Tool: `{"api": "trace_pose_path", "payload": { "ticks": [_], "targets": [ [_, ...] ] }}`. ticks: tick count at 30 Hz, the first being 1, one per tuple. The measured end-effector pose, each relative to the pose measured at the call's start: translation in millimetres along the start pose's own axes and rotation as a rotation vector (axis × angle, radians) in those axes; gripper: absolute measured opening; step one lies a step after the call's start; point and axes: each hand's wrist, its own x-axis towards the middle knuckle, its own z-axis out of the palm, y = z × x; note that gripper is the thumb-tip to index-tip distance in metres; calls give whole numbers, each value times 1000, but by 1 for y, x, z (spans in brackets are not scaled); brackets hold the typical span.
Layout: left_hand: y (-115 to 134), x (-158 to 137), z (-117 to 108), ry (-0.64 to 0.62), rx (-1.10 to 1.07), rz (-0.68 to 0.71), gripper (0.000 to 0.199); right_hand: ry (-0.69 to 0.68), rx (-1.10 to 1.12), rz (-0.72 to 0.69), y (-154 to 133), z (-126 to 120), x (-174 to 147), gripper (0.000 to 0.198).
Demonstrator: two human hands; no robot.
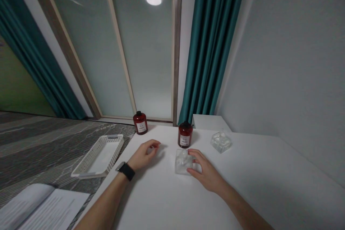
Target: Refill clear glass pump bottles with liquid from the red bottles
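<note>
Right hand at the clear square glass container, left hand idle

Landmark: the dark red bottle with black cap and white label (185, 137), upright on the white bench (161, 203). The clear square glass container with a rounded top (180, 165) sat just in front of that bottle, toward the wearer.

Step in hand, as judged: taking hold of or steadying the container. The right hand (204, 172) was at its right side, front-right of the landmark, thumb at the near corner, fingers (192, 152) at the far corner by the rounded top. Opening moderate; contact looked likely, but could not tell whether the grip was firm. Any lift from there would call for a surer close, since smooth glass could slip.

The left hand (142, 155) was front-left of the landmark, half curled, narrow gap between thumb and fingers, nothing seen in it. Could not tell if it rested on the bench.

A second clear faceted glass container (221, 142) was right of the landmark; a second dark red bottle (140, 124) stood left of it, farther back.
</note>
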Motion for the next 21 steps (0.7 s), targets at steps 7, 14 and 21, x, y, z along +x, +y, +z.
{"api": "trace_pose_path", "payload": {
  "ticks": [7, 14, 21],
  "targets": [
    [-24, -5, -6, 108, 210, -30, 21, -51, -39, -17, -5, 26, 19, 47],
    [-30, -11, -9, 129, 247, -115, 23, -25, -114, -64, -5, 71, 63, 49],
    [-20, -14, -12, 62, -46, -49, 58, 14, -159, -98, 4, 90, 87, 50]
  ]
}}
